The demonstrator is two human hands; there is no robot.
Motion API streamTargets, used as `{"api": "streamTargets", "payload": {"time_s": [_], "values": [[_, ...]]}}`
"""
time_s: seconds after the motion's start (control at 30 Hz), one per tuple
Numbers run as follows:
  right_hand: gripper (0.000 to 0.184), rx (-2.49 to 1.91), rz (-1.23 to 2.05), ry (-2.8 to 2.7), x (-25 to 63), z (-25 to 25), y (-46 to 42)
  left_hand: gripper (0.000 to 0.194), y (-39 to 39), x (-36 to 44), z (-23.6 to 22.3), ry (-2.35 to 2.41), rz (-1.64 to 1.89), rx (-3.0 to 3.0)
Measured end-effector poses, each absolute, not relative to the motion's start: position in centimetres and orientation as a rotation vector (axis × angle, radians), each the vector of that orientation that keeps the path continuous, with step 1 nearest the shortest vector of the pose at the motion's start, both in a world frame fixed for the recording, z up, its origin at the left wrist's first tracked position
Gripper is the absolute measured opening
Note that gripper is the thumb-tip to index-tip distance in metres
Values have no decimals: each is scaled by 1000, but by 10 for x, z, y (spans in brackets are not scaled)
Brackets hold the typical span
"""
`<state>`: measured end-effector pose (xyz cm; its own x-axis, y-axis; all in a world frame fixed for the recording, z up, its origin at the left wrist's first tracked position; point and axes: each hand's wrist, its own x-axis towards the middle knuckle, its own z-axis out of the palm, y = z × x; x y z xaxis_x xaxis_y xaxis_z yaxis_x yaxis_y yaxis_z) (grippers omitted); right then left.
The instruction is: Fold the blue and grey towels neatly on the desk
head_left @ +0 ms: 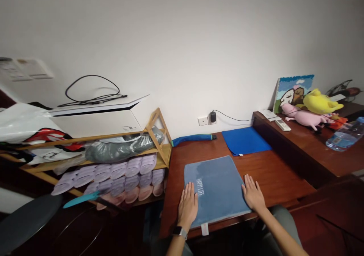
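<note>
A grey-blue towel (217,191) with white "HAPPY LIFE" lettering lies spread flat on the reddish-brown wooden table (204,149). A white tag sticks out from its near edge. On the towel's left edge rests my left hand (188,204), flat with its fingers stretched out and a watch on the wrist. My right hand (253,193) lies flat at the right edge, fingers out, partly on the table surface. Neither hand grips anything. Behind the towel are a bright blue folded cloth (246,140) and a long, narrow blue fabric item (193,138) near the wall.
To the left, a wooden rack (160,134) carries lilac slippers (110,170) and a white box (99,121). A raised desk (318,146) on the right holds a water bottle (345,136), plush toys (303,116) and a remote control (283,125). A charger (213,115) is plugged into the wall.
</note>
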<state>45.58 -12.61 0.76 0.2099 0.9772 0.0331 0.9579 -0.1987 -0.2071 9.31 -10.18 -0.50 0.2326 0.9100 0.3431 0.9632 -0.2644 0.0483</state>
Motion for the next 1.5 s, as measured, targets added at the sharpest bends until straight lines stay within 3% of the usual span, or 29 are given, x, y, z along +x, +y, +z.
{"api": "streamTargets", "payload": {"time_s": [0.17,0.27,0.37,0.7,0.87,1.0,1.17,1.33,1.5], "values": [[64,-1983,49,-1935,384,25,-133,57,-111,100,4,-1686,-525,-2333],[60,-1690,164,-2116,300,29,-144,58,-123,104,3,-1624,-525,-2393],[60,-1628,286,-2209,273,25,-154,58,-134,101,-5,-1617,-489,-2440],[65,-2069,203,-2058,463,8,-167,56,-138,94,2,-1704,-529,-2426],[59,-1828,130,-2115,463,28,-189,44,-161,77,15,-1648,-692,-2391],[57,-1488,141,-2275,461,29,-226,37,-201,56,-5,-1517,-793,-2331],[66,-1361,148,-2353,472,12,-245,53,-222,44,-26,-1298,-751,-2374],[56,-1416,150,-2307,491,11,-232,51,-216,35,-8,-1184,-673,-2432],[57,-1378,135,-2361,504,14,-232,65,-224,27,9,-1061,-671,-2457]]}}
